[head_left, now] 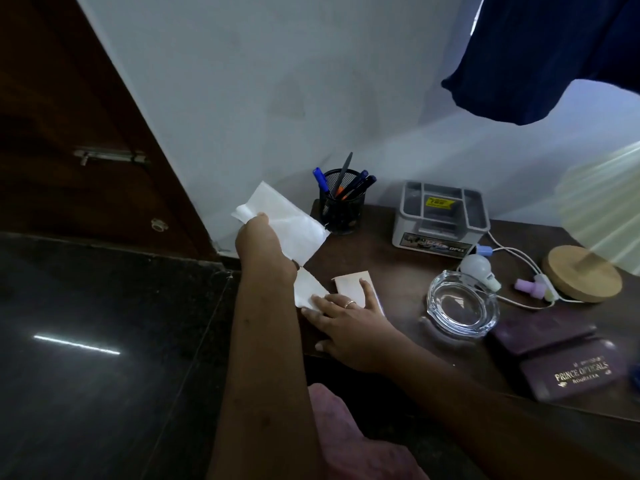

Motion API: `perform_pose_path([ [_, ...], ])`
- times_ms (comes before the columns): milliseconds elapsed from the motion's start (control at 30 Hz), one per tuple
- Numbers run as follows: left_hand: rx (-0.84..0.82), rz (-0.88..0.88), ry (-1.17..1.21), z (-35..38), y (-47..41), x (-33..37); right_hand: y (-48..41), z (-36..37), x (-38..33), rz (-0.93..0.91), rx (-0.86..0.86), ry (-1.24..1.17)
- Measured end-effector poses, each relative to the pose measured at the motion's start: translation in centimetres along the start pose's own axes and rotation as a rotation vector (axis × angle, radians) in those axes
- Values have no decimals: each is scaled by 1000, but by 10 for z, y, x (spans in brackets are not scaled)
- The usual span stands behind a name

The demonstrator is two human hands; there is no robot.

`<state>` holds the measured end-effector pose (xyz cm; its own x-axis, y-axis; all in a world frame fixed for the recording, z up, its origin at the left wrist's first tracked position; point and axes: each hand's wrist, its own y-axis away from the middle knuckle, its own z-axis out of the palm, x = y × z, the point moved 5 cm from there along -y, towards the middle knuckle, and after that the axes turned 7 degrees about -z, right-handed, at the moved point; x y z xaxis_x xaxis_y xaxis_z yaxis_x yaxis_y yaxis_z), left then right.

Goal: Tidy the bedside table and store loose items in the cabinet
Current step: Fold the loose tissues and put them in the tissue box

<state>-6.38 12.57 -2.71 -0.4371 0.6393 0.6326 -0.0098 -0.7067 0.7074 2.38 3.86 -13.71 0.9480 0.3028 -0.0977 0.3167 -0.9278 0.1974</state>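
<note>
While left hand (255, 234) pinches paper (292, 221) aloft, right hand (346, 318) lies flat on card (349, 286).

White paper (287, 220), black mesh pen holder (343, 211), maroon case (571, 374).

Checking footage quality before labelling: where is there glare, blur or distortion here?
Head view: glare streak on the dark floor; lampshade at right smeared and blown out; wide-angle bending tilts the door; raised white paper washed out; spectacle case lettering readable.
</note>
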Motion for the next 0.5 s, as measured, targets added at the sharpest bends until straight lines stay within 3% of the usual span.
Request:
perform_pose_path([
  [167, -32, -2, -82, 11, 2, -7, 4, -13, 10, 63, 208, -90],
  [400, -82, 70, -143, 21, 7, -10, 46, -94, 76, 542, 857, -659],
  [500, -93, 42, -183, 24, 4, -14, 69, -124, 88, 548, 1086, -927],
])
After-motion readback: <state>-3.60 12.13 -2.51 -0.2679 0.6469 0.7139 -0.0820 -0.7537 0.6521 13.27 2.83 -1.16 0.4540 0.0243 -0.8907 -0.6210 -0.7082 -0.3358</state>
